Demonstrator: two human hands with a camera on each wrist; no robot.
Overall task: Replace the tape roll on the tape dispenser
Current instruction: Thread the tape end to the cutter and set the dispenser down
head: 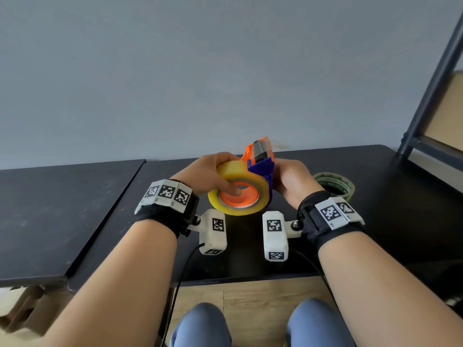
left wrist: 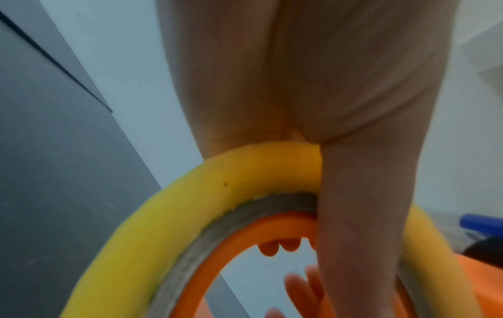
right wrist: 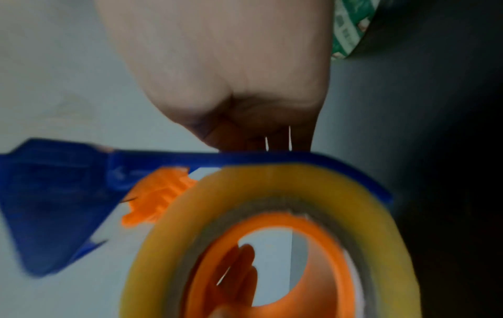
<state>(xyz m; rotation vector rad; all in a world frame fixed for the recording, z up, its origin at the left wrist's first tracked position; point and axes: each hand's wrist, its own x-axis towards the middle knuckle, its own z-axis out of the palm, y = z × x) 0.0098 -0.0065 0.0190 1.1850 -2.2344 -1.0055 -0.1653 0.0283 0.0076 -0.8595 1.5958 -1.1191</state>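
Two tape rolls were in sight: the yellow roll (head: pixel 239 194) sat on the orange hub (head: pixel 239 196) of the one tape dispenser (head: pixel 260 161), held above the black table (head: pixel 375 221), and a green-printed roll (head: pixel 335 182) lay behind. The left hand (head: pixel 208 175) gripped the yellow roll, thumb on the hub; the right hand (head: pixel 292 181) curled round the dispenser. Looked mostly done, only seating or threading left.

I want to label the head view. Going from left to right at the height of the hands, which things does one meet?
left hand → yellow tape roll → blue and orange tape dispenser → right hand → green-printed tape roll lying on the black table.
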